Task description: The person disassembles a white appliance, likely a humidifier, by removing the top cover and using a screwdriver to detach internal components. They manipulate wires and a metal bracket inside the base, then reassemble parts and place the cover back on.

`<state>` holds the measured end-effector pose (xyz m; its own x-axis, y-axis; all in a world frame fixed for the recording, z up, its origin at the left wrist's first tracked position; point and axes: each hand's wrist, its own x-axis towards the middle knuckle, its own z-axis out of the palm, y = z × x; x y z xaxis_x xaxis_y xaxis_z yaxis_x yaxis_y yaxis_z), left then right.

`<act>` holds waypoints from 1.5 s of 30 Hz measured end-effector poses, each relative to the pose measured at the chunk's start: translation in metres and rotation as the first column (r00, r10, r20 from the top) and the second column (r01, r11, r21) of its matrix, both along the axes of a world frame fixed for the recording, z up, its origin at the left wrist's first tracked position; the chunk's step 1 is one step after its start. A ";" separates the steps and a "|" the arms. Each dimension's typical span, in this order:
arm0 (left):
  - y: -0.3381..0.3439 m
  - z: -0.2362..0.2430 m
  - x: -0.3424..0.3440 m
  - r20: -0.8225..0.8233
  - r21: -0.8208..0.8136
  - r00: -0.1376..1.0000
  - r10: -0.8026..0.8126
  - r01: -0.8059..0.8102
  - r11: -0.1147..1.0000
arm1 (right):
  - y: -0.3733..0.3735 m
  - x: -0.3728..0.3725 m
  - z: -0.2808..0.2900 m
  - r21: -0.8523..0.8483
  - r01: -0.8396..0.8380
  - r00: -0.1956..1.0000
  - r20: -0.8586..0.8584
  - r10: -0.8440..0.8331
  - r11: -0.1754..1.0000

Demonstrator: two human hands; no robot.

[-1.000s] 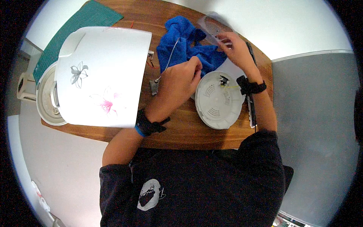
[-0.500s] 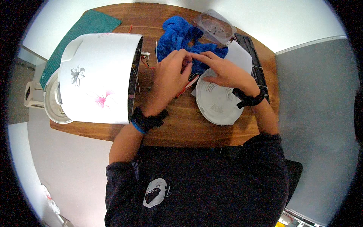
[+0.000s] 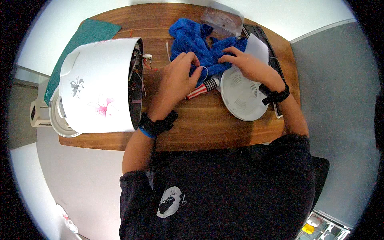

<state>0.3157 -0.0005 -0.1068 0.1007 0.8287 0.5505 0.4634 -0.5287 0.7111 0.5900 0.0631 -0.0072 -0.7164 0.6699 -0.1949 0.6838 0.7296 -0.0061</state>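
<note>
My left hand (image 3: pixel 179 78) lies on the wooden table (image 3: pixel 208 120) beside a crumpled blue cloth (image 3: pixel 192 40), and its fingertips pinch a thin white wire (image 3: pixel 205 71) that loops at the cloth's edge. My right hand (image 3: pixel 249 66) reaches over a round white vented cover (image 3: pixel 240 98). Its fingertips pinch the lower edge of the blue cloth. A screwdriver with a red and white striped handle (image 3: pixel 202 89) lies between my hands, just below the left fingers.
A white flowered rice cooker (image 3: pixel 98 86) lies on its side at the left, open base with wires (image 3: pixel 138 76) facing my left hand. A clear plastic container (image 3: pixel 222 18), white paper (image 3: pixel 257 46), a dark keyboard-like object (image 3: pixel 266 38) and a green mat (image 3: pixel 86 38) sit behind.
My right hand has come down from the clear container to the blue cloth's lower edge. My left hand stayed by the cloth with the wire. The view has shifted a little.
</note>
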 end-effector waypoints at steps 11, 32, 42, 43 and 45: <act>0.032 -0.037 -0.011 -0.018 0.054 1.000 0.020 -0.019 0.998 | -0.070 -0.031 -0.049 0.164 0.101 0.993 -0.078 -0.089 0.981; 0.000 -0.035 -0.056 -0.078 0.055 0.996 0.053 -0.049 0.997 | -0.088 -0.092 -0.038 0.301 0.046 0.998 0.015 -0.053 0.952; -0.066 0.046 0.000 -0.033 0.280 0.996 0.080 -0.068 0.958 | -0.111 -0.071 -0.053 0.172 -0.322 0.937 -0.083 0.339 0.931; -0.071 0.057 0.009 -0.060 0.305 0.994 0.089 -0.067 0.950 | -0.106 -0.059 -0.054 0.203 -0.337 0.932 -0.068 0.357 0.919; -0.087 0.087 0.023 -0.105 0.334 0.989 0.100 -0.060 0.941 | -0.101 -0.040 -0.050 0.242 -0.365 0.916 -0.077 0.393 0.899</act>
<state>0.3390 -0.0876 -0.0202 0.1226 0.6114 0.7818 0.5841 -0.6813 0.4411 0.5505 -0.0374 -0.0577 -0.9332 0.3580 0.0293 0.3589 0.9259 0.1182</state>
